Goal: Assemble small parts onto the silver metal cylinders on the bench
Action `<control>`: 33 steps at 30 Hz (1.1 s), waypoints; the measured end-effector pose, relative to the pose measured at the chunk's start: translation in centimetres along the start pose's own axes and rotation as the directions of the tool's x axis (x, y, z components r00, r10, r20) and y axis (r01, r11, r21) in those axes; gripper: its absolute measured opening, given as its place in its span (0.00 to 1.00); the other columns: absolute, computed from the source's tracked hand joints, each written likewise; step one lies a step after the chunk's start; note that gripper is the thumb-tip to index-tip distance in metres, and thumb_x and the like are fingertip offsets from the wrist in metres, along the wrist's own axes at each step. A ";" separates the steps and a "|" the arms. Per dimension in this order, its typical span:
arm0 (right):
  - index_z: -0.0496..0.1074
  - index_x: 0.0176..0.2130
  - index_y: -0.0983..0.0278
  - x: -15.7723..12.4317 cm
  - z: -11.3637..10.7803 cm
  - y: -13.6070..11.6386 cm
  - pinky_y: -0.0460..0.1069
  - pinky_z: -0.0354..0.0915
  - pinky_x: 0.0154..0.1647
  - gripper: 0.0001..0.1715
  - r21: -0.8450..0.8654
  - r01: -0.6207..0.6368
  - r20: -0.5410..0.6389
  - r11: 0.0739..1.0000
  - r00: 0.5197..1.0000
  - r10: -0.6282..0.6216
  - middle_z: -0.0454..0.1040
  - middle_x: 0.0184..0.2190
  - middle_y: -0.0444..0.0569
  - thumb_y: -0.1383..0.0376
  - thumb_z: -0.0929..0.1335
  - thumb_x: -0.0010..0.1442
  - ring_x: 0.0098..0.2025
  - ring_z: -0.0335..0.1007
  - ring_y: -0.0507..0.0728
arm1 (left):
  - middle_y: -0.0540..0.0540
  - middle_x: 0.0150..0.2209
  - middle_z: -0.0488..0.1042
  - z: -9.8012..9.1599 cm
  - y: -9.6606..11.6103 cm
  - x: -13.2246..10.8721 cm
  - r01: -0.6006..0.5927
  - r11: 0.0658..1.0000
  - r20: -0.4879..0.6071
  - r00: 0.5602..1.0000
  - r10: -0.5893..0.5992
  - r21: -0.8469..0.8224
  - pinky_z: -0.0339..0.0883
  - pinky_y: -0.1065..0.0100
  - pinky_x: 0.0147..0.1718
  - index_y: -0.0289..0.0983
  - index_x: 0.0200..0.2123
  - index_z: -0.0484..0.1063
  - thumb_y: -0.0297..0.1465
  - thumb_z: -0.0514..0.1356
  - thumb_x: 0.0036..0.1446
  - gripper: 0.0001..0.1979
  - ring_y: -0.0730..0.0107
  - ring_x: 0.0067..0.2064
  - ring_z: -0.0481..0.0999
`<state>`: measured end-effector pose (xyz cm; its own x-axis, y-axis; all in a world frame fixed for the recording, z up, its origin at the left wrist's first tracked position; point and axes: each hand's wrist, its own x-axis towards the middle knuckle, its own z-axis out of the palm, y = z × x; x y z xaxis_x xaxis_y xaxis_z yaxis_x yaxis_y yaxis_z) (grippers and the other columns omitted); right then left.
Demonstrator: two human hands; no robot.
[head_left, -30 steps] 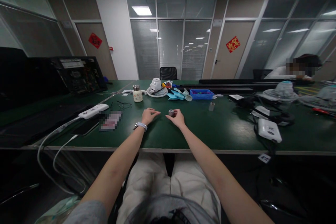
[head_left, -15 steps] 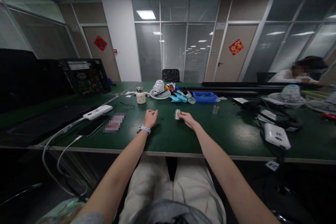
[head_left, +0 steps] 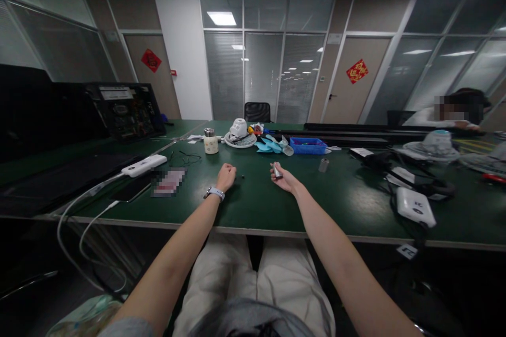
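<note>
My right hand [head_left: 285, 178] is closed around a small silvery metal cylinder [head_left: 278, 170], held tilted a little above the green table [head_left: 253, 205]. My left hand [head_left: 226, 177], with a watch on its wrist, rests on the table with the fingers curled in. Whether anything is inside those fingers is hidden. Just right of the left hand lies a tiny dark piece [head_left: 242, 176], too small to name. A second metal cylinder [head_left: 324, 165] stands upright on the table, right of my right hand.
Behind the hands are a cream jar [head_left: 211, 144], a white fan part [head_left: 239, 135], blue fan blades [head_left: 271, 144] and a blue basket [head_left: 308, 141]. On the left lie a power strip [head_left: 144, 165] and a phone [head_left: 132, 189]. A white box [head_left: 416, 206] with cables lies right; a person sits beyond.
My right hand has moved slightly right and turned, so the metal cylinder went from upright to tilted. The left hand stays curled in nearly the same place.
</note>
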<state>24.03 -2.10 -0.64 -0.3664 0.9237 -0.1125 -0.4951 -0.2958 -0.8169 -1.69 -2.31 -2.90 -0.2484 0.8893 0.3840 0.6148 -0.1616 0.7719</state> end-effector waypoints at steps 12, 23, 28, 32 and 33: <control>0.68 0.39 0.65 -0.7 1.2 0.2 0.45 0.71 0.34 0.11 -0.030 0.048 -0.085 0.998 0.995 -0.051 0.73 0.36 0.51 0.64 0.59 0.67 0.36 0.72 0.51 | 0.44 0.29 0.70 -0.7 1.2 -0.9 -0.192 0.963 0.091 0.980 0.178 0.188 0.62 0.64 0.40 0.38 0.21 0.70 0.41 0.46 0.61 0.22 0.63 0.37 0.71; 0.70 0.35 0.65 -0.9 1.5 0.5 0.43 0.59 0.18 0.28 -0.197 0.074 -0.095 0.978 0.991 -0.094 0.65 0.20 0.45 0.48 0.54 0.65 0.20 0.60 0.49 | 0.45 0.27 0.74 -0.7 1.1 -1.0 -0.173 0.970 0.108 0.982 0.157 0.169 0.60 0.68 0.33 0.38 0.25 0.73 0.44 0.46 0.61 0.23 0.64 0.33 0.72; 0.68 0.32 0.64 -0.3 1.3 0.6 0.42 0.55 0.15 0.26 -0.220 0.091 -0.047 0.971 0.994 -0.103 0.62 0.20 0.44 0.47 0.57 0.64 0.17 0.54 0.48 | 0.46 0.27 0.75 -0.7 1.2 -1.1 -0.134 0.982 0.116 0.986 0.119 0.134 0.61 0.68 0.31 0.38 0.26 0.73 0.44 0.47 0.61 0.23 0.65 0.32 0.73; 0.69 0.36 0.63 0.6 1.0 1.0 0.43 0.63 0.23 0.17 -0.374 0.214 -0.097 0.902 0.959 -0.268 0.67 0.26 0.45 0.51 0.64 0.60 0.25 0.62 0.50 | 0.46 0.30 0.77 -0.6 1.0 -1.1 -0.115 0.989 0.106 0.989 0.104 0.095 0.62 0.68 0.32 0.38 0.29 0.73 0.43 0.48 0.60 0.20 0.66 0.33 0.73; 0.70 0.37 0.63 0.7 0.8 1.0 0.44 0.65 0.28 0.17 -0.475 0.271 -0.087 0.837 0.932 -0.351 0.69 0.28 0.45 0.52 0.67 0.58 0.28 0.64 0.51 | 0.45 0.31 0.77 -0.6 1.0 -1.1 -0.111 0.990 0.102 0.989 0.103 0.085 0.62 0.68 0.33 0.38 0.30 0.73 0.43 0.49 0.60 0.19 0.66 0.33 0.74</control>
<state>22.67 -1.89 -1.12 -0.0987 0.9862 0.1327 -0.1399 0.1183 -0.9831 -1.27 -3.71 -2.24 -0.1065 0.9070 0.4075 0.7001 -0.2227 0.6785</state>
